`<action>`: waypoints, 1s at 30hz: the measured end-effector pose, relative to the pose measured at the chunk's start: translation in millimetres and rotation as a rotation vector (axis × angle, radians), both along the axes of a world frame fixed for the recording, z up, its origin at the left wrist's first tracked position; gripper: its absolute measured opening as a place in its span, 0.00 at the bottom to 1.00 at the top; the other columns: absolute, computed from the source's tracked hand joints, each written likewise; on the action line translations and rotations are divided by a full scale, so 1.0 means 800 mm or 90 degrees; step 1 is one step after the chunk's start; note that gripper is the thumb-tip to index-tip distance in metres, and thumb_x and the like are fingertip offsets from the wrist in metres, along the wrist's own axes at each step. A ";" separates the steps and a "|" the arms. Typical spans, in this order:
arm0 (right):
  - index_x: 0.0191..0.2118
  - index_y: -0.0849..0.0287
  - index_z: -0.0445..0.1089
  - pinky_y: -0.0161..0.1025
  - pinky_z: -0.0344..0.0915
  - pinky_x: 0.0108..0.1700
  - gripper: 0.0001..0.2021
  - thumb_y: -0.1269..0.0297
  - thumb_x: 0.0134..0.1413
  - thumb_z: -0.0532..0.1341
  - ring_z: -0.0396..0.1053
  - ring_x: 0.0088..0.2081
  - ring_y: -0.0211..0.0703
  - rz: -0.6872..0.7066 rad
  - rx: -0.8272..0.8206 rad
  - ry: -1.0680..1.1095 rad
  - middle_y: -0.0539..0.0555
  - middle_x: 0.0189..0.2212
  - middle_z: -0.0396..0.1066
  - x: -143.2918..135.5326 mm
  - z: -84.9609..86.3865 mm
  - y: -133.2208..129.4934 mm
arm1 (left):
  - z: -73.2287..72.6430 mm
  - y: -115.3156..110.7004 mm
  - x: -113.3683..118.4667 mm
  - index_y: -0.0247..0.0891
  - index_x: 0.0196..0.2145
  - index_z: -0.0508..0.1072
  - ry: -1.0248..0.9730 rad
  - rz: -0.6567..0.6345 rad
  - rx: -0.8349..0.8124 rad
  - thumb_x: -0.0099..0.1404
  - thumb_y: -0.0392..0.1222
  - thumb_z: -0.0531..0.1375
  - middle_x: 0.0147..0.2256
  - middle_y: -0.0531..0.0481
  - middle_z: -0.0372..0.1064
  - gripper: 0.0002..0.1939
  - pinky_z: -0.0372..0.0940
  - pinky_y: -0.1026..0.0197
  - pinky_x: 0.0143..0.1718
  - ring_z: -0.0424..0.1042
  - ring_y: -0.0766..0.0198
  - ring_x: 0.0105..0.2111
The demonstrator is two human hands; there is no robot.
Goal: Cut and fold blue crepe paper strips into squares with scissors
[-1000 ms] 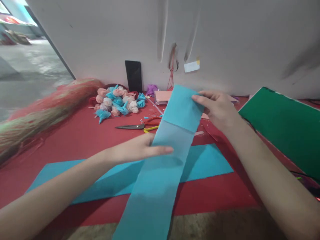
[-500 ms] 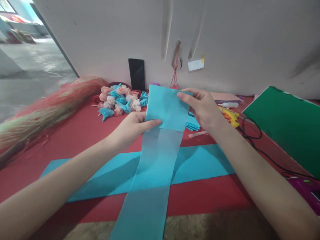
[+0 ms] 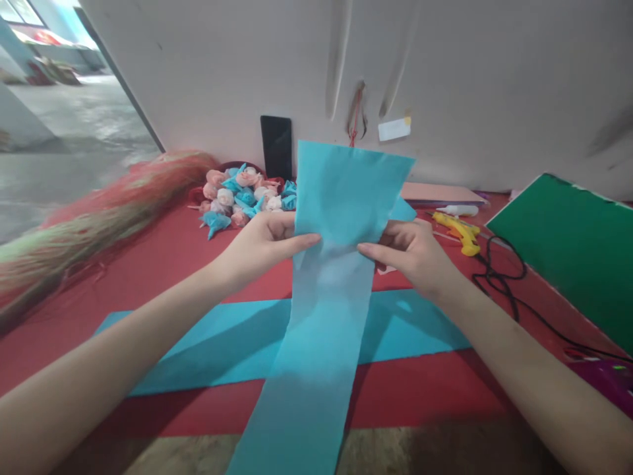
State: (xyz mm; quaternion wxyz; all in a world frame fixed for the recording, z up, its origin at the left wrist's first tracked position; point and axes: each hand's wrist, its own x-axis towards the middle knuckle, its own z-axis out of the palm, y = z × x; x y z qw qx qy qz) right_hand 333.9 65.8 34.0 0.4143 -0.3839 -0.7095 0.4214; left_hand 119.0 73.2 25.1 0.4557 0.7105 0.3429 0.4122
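A long blue strip of crepe paper (image 3: 321,349) hangs from my two hands, its top end standing up above them and its lower end running off the bottom of the view. My left hand (image 3: 270,247) pinches its left edge, thumb in front and fingers behind. At about the same height, my right hand (image 3: 405,254) pinches the right edge. Between the thumbs the paper is slightly creased. Beneath it, another blue paper strip (image 3: 212,359) lies crosswise on the red tabletop (image 3: 420,396).
Pink, white and blue paper flowers (image 3: 247,194) are heaped at the back, beside an upright black phone (image 3: 277,146). To the right lie a yellow glue gun (image 3: 459,232) with a black cord and a green board (image 3: 568,251). Stringy red-green bundles (image 3: 148,198) line the left.
My right hand has moved down from the paper's top corner to its right edge, level with my left. The top end, folded over before, now stands up and spreads wider.
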 end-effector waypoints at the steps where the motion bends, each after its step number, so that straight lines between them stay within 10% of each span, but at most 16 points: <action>1: 0.26 0.58 0.71 0.33 0.61 0.20 0.01 0.67 0.45 0.64 0.62 0.18 0.33 -0.002 -0.003 0.004 0.45 0.15 0.66 0.001 -0.001 0.000 | 0.000 0.000 -0.001 0.37 0.37 0.77 0.007 -0.011 0.013 0.61 0.44 0.62 0.36 0.50 0.78 0.10 0.73 0.59 0.40 0.77 0.57 0.39; 18: 0.36 0.49 0.76 0.38 0.67 0.28 0.07 0.60 0.51 0.63 0.67 0.24 0.37 0.038 0.044 0.058 0.47 0.24 0.72 0.021 -0.027 0.011 | -0.008 0.006 -0.011 0.39 0.33 0.78 -0.021 -0.018 0.043 0.61 0.42 0.61 0.31 0.51 0.77 0.07 0.73 0.58 0.33 0.76 0.60 0.31; 30: 0.30 0.49 0.78 0.33 0.65 0.25 0.15 0.75 0.44 0.56 0.66 0.23 0.33 0.066 0.004 0.106 0.45 0.26 0.75 0.018 -0.014 0.005 | 0.002 0.003 -0.010 0.43 0.32 0.81 -0.122 -0.100 -0.072 0.55 0.29 0.58 0.34 0.54 0.77 0.14 0.67 0.69 0.32 0.73 0.68 0.31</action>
